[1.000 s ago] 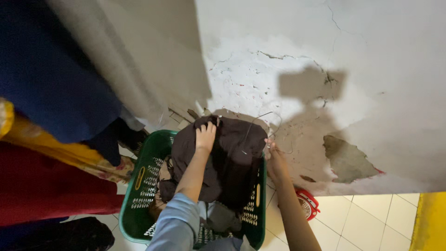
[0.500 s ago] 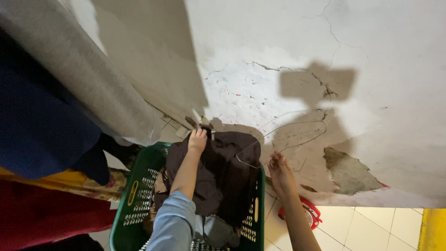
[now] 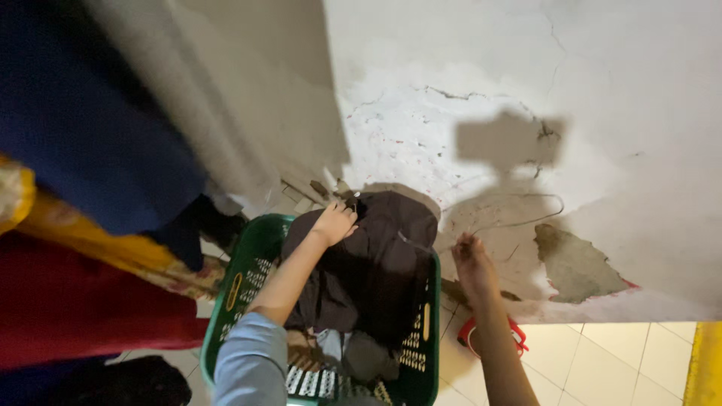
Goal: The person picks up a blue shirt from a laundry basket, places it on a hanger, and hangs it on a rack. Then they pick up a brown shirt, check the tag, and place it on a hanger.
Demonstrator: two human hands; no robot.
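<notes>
Left hand (image 3: pixel 335 222) closed on the top edge of a dark garment (image 3: pixel 372 271), fingers curled over the cloth near its upper corner. Garment held up above a green laundry basket (image 3: pixel 244 274), hanging down into it and covering most of the opening. Light-blue sleeve (image 3: pixel 252 365) visible on the left forearm.

Right hand (image 3: pixel 474 263) raised beside the basket's right rim, apart from the garment body. Fingers bunched at the tip; thin pale strand or thread (image 3: pixel 519 210) looping out from about there across the wall. Cannot tell whether the strand is actually pinched, nor whether the hand is fully closed: view blurred.

Basket standing on the floor against a cracked white wall (image 3: pixel 602 113), slotted sides, yellow handle openings on both long sides. Other crumpled cloth pieces (image 3: pixel 353 353), grey and patterned, lying lower in the basket beneath the held garment.

Patch of flaked plaster (image 3: pixel 575 263) exposed low on the wall, right of the right hand. Small red object (image 3: pixel 515 338) on the pale tiled floor (image 3: pixel 602 365), partly hidden behind the right forearm. Blue (image 3: pixel 98 128), yellow (image 3: pixel 113 248) and red fabrics (image 3: pixel 83 308) hanging or piled at the left edge of view.
</notes>
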